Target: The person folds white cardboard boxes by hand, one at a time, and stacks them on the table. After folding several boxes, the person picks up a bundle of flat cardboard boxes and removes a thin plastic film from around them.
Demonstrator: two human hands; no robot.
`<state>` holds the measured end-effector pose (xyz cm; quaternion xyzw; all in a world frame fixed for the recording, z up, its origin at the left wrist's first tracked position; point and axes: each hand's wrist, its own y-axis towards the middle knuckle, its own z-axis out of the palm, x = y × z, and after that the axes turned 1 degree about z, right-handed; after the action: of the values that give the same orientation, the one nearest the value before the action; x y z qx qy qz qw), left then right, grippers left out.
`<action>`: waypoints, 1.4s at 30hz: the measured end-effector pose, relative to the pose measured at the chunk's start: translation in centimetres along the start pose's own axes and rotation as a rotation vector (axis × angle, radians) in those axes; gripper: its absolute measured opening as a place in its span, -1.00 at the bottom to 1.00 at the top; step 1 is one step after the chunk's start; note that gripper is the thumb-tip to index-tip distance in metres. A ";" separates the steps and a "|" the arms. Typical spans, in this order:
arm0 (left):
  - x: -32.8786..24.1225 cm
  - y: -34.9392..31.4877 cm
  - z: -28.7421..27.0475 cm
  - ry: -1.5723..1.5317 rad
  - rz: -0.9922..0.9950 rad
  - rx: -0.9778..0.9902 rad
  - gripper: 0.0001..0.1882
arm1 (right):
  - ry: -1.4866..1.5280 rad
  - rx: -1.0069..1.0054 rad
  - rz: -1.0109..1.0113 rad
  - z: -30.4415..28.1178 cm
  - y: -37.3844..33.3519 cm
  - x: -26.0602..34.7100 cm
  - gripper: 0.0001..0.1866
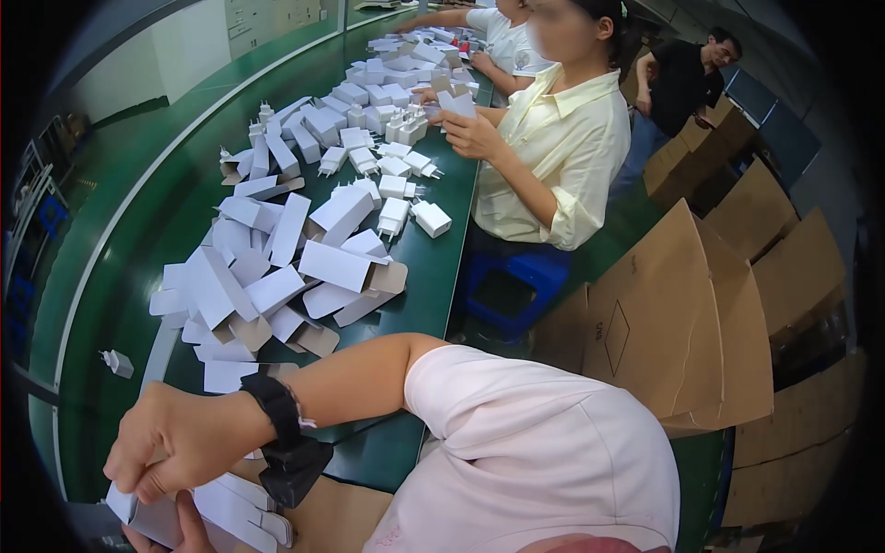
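Both hands are coming together at the lower left, working on a small white box: the right hand is pinching its upper end between thumb and fingers, while the left hand, partly cut off by the lower edge, is gripping it from below. The step in hand appears to be shaping or folding one end of this box, though the right fingers are hiding the flap itself. Just beside it, white cartons, seemingly flat, are lying over a piece of brown cardboard. Beyond the right forearm, a heap of white boxes, several with ends gaping, is covering much of the green tabletop, and white plug adapters are lying loose past the heap. The next move is probably calling for the left hand to be steadying the box while the right is pressing the flap squarely along its crease; if the grip is squeezing too hard, the thin walls could be buckling.
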<state>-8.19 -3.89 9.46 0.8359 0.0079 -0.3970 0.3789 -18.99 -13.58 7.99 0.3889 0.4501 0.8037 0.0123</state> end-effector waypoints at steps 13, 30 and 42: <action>0.6 -0.8 0.2 -0.089 -0.026 0.061 -0.48 | -0.460 0.074 -0.517 0.1 -0.2 -0.4 -0.90; -0.1 -0.3 0.1 -0.146 -0.162 0.117 -0.45 | -0.392 0.147 -0.428 -0.3 -0.2 -0.6 -0.75; 3.9 -1.2 -1.2 0.074 -0.208 0.153 -0.51 | -0.132 0.086 0.001 -0.6 -0.6 -0.8 -0.79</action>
<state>-5.14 -3.37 6.56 0.8711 0.0781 -0.4026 0.2702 -19.03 -13.94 6.93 0.4416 0.4821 0.7563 0.0251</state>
